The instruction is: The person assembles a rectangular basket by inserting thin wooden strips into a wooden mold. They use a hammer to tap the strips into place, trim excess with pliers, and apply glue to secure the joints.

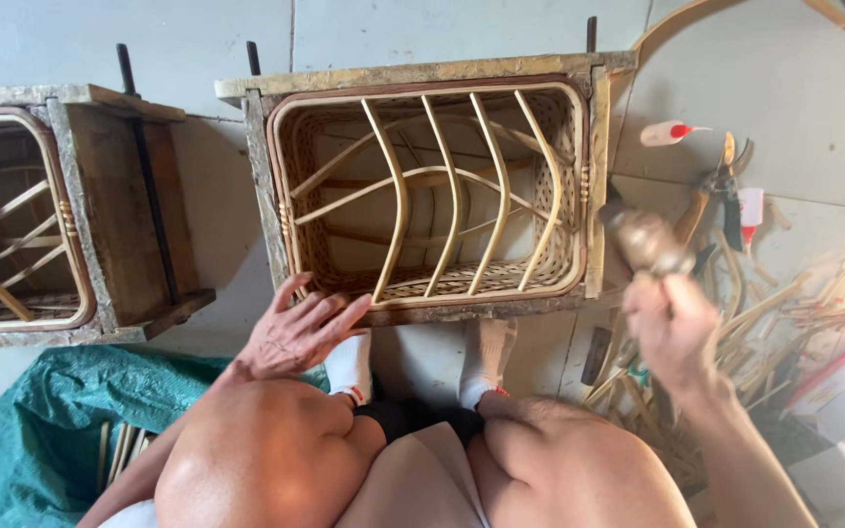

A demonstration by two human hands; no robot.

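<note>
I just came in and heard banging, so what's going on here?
A person sits over a woven rattan basket held in a wooden mould frame. The left hand lies flat on the frame's near edge. The right hand, blurred, holds a hammer raised beside the frame's right side. Pruning shears and cane strips lie nearby.

We see bare knees and bare forearms with no sleeves reaching the wrists. On our feet are white ankle socks (486,360) with a small red mark near the cuff. Pale light-coloured shorts (422,484) cover our lap.
</note>
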